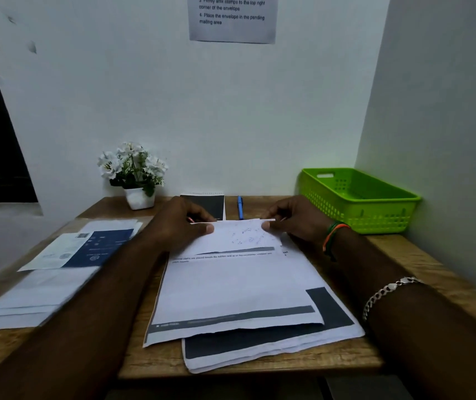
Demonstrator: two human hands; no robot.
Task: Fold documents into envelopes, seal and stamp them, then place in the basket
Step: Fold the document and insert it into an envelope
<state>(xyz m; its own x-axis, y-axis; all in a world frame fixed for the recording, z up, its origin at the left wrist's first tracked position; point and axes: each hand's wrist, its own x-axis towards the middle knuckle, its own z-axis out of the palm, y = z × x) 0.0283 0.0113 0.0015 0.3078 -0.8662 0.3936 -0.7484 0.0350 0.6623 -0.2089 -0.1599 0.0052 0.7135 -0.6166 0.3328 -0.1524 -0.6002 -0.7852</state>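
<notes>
Wooden surface (421,264) against a pale wall. Both my hands hold a folded document (239,235) above a stack of papers (239,290): left hand (179,223) and right hand (297,220) each pinch a top corner with curled fingers. Envelopes (37,298) lie at left; a green basket (357,197) sits at right.

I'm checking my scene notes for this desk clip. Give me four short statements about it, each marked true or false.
1. Both hands, left hand and right hand, pinch the folded-over top edge of the white printed sheet. True.
2. The green perforated plastic basket holds envelopes. False: no envelopes show in it.
3. The blue pen lies inside the basket. False: it lies on the wooden desk.
4. A white-flowered potted plant stands at the wall. True.
</notes>
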